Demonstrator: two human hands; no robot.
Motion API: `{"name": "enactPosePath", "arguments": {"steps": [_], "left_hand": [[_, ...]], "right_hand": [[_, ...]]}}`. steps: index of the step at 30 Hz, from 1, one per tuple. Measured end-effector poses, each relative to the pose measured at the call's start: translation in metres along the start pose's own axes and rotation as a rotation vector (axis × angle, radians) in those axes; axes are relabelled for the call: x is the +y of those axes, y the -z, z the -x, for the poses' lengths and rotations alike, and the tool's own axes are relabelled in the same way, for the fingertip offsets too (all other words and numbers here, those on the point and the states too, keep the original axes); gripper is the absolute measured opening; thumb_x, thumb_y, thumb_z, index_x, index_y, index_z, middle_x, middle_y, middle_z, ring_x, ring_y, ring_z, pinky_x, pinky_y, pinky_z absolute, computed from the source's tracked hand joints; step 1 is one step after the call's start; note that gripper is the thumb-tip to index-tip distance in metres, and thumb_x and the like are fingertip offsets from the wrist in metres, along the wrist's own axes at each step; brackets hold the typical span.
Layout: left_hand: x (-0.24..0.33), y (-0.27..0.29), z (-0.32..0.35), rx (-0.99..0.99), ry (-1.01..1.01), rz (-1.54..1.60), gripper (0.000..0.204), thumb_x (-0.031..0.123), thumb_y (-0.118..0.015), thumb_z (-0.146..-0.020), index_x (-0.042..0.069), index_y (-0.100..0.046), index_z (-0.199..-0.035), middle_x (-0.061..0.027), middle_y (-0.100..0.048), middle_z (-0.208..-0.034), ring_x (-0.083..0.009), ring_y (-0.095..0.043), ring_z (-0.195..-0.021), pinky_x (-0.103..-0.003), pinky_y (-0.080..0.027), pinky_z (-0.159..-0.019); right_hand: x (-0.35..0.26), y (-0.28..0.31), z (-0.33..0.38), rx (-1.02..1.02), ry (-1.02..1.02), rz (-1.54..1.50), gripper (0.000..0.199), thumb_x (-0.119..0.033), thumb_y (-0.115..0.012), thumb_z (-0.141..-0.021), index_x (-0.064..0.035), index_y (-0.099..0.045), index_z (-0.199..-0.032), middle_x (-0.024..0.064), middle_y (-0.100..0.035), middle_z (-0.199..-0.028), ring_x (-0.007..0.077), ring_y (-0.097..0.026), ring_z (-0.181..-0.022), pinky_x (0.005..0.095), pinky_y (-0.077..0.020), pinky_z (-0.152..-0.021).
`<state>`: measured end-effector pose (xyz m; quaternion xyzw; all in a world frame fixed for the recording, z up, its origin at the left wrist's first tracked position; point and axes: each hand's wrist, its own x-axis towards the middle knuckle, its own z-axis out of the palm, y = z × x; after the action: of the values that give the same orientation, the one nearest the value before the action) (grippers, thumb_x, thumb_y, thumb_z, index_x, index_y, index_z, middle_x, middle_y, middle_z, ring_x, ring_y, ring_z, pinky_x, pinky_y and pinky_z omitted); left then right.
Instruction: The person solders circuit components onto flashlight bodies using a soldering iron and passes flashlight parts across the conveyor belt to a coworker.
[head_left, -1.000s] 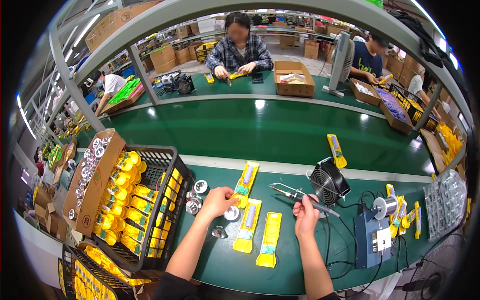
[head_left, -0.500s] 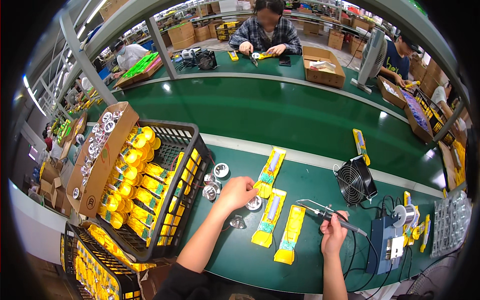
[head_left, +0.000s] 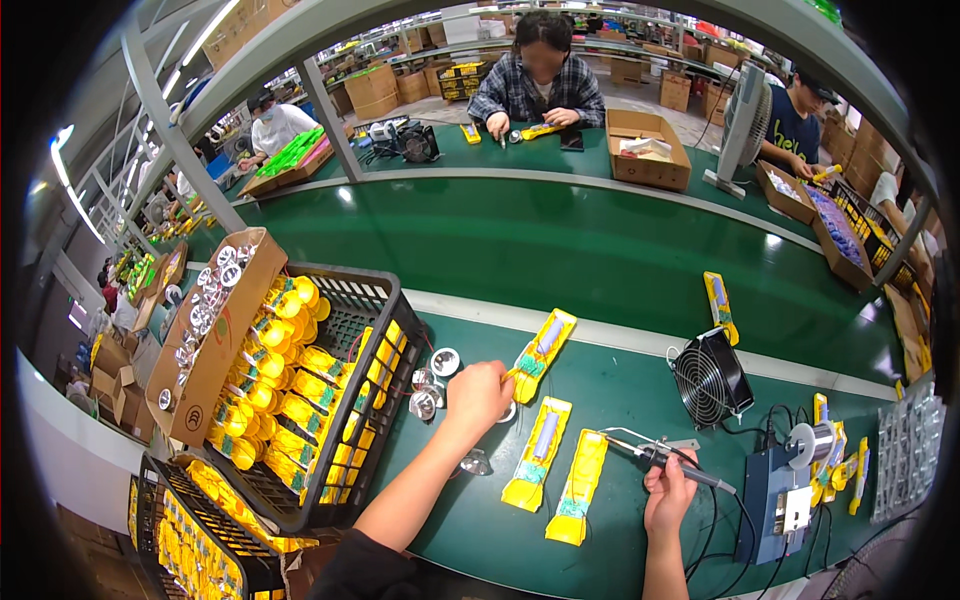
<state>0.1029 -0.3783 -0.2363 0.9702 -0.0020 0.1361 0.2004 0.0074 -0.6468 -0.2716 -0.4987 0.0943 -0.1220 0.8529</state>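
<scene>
Grip check, head view: the left hand (head_left: 478,392) is closed over a small part at the lower end of the upper yellow torch body (head_left: 541,355); what exactly is pinched is hidden by the fingers. The right hand (head_left: 668,494) is clenched around the handle of a soldering iron (head_left: 650,455), tip pointed left above the two lower yellow bodies (head_left: 560,470).

Change since a second ago: the left hand has been carried up from the round silver reflectors toward the upper torch body, and the iron has been kept raised just beside the row. It is judged that a part is being seated before a joint is made.

Surface: a green tabletop (head_left: 640,385) is noted, with loose silver reflectors (head_left: 430,385) near the left hand, a black crate (head_left: 340,400) of yellow parts, a cardboard box (head_left: 205,330), a small black fan (head_left: 708,377) and a blue soldering station (head_left: 778,495).

Room: a green conveyor belt (head_left: 560,250) is seen beyond, with other people seated at benches across it.
</scene>
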Motion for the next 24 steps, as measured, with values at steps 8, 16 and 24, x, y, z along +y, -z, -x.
{"name": "enactPosePath", "arguments": {"steps": [8, 16, 24], "left_hand": [[0.046, -0.011, -0.085, 0.041, 0.072, 0.138, 0.016, 0.02, -0.056, -0.072, 0.006, -0.061, -0.068, -0.0133, -0.059, -0.063, -0.031, -0.059, -0.062, -0.04, -0.047, -0.058], [0.112, -0.118, -0.228, 0.168, 0.013, 0.166, 0.013, 0.016, -0.052, -0.072, 0.005, -0.059, -0.07, -0.0148, -0.06, -0.07, -0.0333, -0.059, -0.067, -0.041, -0.047, -0.059], [0.172, -0.188, -0.276, 0.13, -0.012, 0.119, 0.016, 0.018, -0.051, -0.075, 0.005, -0.06, -0.071, -0.0136, -0.062, -0.074, -0.0305, -0.06, -0.071, -0.04, -0.048, -0.062]], "right_hand": [[0.001, 0.002, 0.002, 0.079, -0.117, -0.13, 0.011, -0.009, -0.051, -0.081, -0.0059, -0.042, -0.087, 0.0045, -0.048, -0.07, 0.0108, -0.048, -0.053, 0.0216, -0.0369, -0.045], [0.005, 0.01, -0.003, 0.143, -0.119, -0.212, 0.011, -0.008, -0.051, -0.081, -0.0054, -0.042, -0.088, 0.0057, -0.05, -0.069, 0.0115, -0.048, -0.052, 0.0216, -0.0351, -0.044], [-0.005, 0.007, -0.001, 0.192, -0.202, 0.137, 0.004, -0.01, -0.045, -0.084, -0.0059, -0.046, -0.084, 0.0011, -0.044, -0.065, 0.0085, -0.041, -0.051, 0.0197, -0.0312, -0.045]]}}
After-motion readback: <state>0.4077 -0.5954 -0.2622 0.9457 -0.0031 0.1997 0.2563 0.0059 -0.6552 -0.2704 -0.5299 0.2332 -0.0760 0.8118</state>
